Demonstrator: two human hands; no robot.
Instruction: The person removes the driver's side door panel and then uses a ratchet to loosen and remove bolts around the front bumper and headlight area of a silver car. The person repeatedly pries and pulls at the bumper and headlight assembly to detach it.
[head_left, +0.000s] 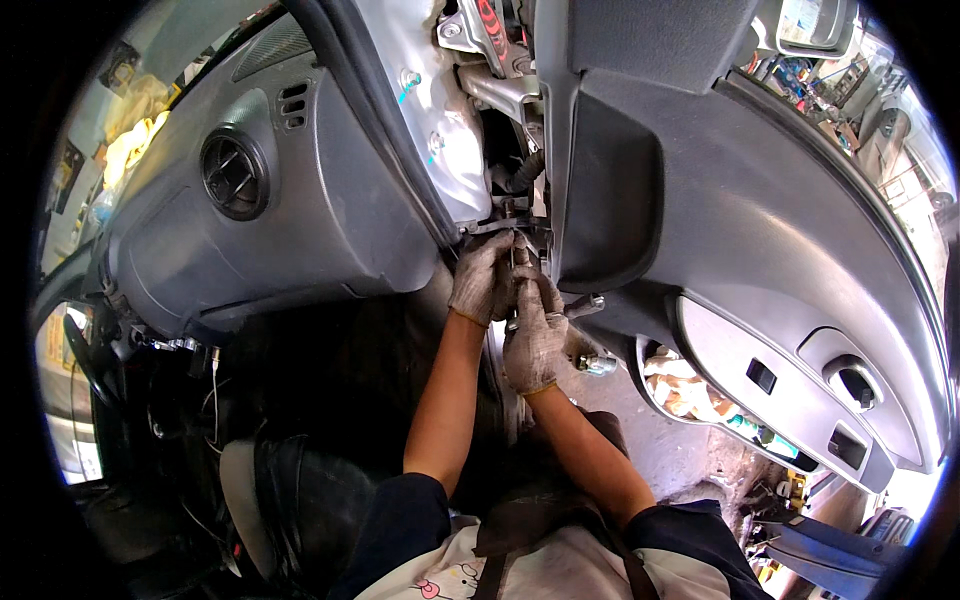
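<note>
My left hand (483,275), in a grimy knit glove, is closed at a dark metal bracket (496,227) in the gap between the door and the car body. My right hand (533,335), gloved alike, is just right of and below it, fingers wrapped round a narrow metal tool that is mostly hidden by both hands. A bolt (508,208) stands above the bracket. Higher up are a black corrugated boot (523,172) and a metal hinge (495,88). A metal fitting (597,365) shows low to the right of my hands.
The dashboard (310,210) with a round vent is on the left, above a dark footwell and seat (245,500). The open door panel (780,230) fills the right, its lower pocket (690,385) holding rags. A blue metal object (820,545) is at lower right on the workshop floor.
</note>
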